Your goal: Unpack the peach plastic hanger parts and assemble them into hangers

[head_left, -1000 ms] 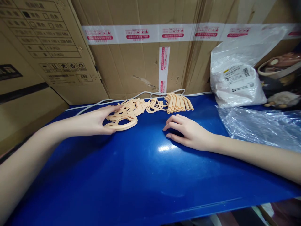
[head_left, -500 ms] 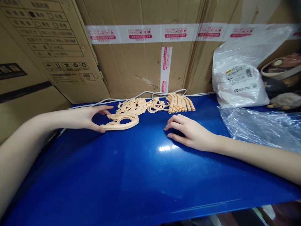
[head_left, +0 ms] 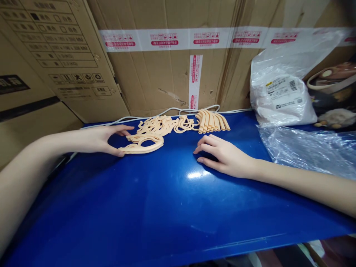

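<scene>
My left hand (head_left: 104, 140) is at the left end of a pile of curved beige pieces (head_left: 147, 149), its thumb at their near tip and its fingers spread apart on the far side. The hand is open and does not visibly grip them. On the blue tabletop (head_left: 155, 200), my right hand (head_left: 219, 155) rests with fingers loosely bent and the thumb apart, holding nothing. Just beyond it stand several beige bent tubes (head_left: 211, 121) stacked together. Between the piles lie small hook-shaped beige pieces (head_left: 184, 124), beside a heap of wavy beige pieces (head_left: 155, 125).
Cardboard boxes (head_left: 155, 78) wall off the back and left. A white cable (head_left: 125, 119) runs along the rear edge. At the right are a filled white plastic bag (head_left: 283, 100), crumpled clear plastic (head_left: 303, 148) and a dark bag with a light handle (head_left: 330, 92).
Both hands and the beige pieces stay in place. Only the view has shifted very slightly.
</scene>
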The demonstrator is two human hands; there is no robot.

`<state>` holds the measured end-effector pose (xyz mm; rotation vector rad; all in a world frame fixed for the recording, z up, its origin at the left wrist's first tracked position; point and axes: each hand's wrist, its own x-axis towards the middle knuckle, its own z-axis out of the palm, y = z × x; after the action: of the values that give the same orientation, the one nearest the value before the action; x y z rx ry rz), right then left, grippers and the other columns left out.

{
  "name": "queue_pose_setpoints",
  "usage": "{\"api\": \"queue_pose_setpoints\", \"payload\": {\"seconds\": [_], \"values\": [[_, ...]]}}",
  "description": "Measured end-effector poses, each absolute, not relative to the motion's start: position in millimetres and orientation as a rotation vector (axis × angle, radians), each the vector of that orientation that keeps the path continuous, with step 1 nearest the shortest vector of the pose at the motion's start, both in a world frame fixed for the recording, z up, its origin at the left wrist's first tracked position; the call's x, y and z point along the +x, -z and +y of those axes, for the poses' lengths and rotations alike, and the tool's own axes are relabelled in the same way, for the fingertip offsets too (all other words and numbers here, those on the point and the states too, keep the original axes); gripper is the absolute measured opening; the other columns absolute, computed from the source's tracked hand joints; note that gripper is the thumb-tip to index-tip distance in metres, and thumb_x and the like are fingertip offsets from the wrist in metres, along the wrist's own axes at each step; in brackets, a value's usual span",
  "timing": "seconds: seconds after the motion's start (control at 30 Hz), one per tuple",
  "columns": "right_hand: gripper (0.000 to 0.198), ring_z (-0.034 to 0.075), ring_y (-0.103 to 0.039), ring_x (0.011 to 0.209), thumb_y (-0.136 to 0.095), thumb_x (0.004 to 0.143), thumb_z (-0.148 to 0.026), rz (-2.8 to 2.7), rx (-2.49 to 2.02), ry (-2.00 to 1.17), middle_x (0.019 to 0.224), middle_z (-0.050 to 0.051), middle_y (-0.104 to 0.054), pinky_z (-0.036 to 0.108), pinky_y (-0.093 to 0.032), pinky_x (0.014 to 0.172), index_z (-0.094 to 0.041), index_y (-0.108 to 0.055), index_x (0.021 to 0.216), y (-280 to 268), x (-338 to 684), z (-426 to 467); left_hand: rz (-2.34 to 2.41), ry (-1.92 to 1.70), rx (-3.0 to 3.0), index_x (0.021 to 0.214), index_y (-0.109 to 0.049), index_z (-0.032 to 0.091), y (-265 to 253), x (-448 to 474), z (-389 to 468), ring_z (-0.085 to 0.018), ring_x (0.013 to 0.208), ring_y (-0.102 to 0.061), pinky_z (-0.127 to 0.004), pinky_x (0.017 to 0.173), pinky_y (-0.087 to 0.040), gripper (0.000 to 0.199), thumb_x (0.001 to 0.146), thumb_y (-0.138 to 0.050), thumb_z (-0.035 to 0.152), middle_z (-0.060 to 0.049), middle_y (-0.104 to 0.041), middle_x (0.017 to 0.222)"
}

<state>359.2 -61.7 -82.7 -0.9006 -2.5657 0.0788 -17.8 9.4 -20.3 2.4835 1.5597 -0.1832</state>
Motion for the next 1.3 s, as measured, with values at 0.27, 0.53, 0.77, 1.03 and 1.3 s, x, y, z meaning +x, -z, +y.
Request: {"api": "queue_pose_setpoints", "payload": {"seconds": [0.27,0.53,0.77,1.03,1.3], "values": [[0.021,0.022,-0.057,0.099,-0.049,0.095,-0.029,-2.579,-0.905,-0.075,0.107,0.01,-0.059,0.039,-0.047,0.089,-0.018,-0.061,0.108,82,360,-61,1.576,0.176,2.477,0.148,-0.027,0.017,19,-16,8,-0.025,0.126,-0.05,-0.035,0.107,-0.037,0.085,0.078,-0.062,0.052,-0.008,-0.053,0.14],[0.021,0.022,-0.057,0.099,-0.049,0.095,-0.03,-2.577,-0.909,-0.067,0.107,0.011,-0.059,0.038,-0.047,0.089,-0.017,-0.061,0.107,83,360,-62,1.553,0.146,2.489,0.149,-0.027,0.019,18,-15,5,-0.025,0.125,-0.051,-0.035,0.106,-0.037,0.082,0.081,-0.06,0.049,-0.007,-0.054,0.14],[0.022,0.022,-0.057,0.099,-0.05,0.095,-0.029,-2.579,-0.903,-0.066,0.107,0.011,-0.059,0.038,-0.047,0.089,-0.015,-0.062,0.107,83,360,-61,1.571,0.137,2.468,0.149,-0.025,0.022,25,-22,15,-0.025,0.124,-0.051,-0.035,0.106,-0.036,0.093,0.073,-0.067,0.053,-0.004,-0.054,0.14],[0.023,0.022,-0.056,0.098,-0.049,0.096,-0.03,-2.58,-0.908,-0.063,0.107,0.011,-0.059,0.038,-0.046,0.09,-0.015,-0.063,0.107,83,360,-61,1.546,0.094,2.491,0.148,-0.029,0.022,26,-23,15,-0.026,0.122,-0.052,-0.04,0.105,-0.038,0.089,0.073,-0.066,0.053,-0.005,-0.056,0.137],[0.023,0.021,-0.056,0.099,-0.049,0.096,-0.03,-2.58,-0.912,-0.061,0.107,0.01,-0.059,0.038,-0.046,0.09,-0.016,-0.062,0.108,84,361,-60,1.529,0.086,2.535,0.147,-0.031,0.021,29,-24,17,-0.027,0.119,-0.055,-0.044,0.104,-0.039,0.088,0.073,-0.065,0.053,-0.005,-0.06,0.132]]}}
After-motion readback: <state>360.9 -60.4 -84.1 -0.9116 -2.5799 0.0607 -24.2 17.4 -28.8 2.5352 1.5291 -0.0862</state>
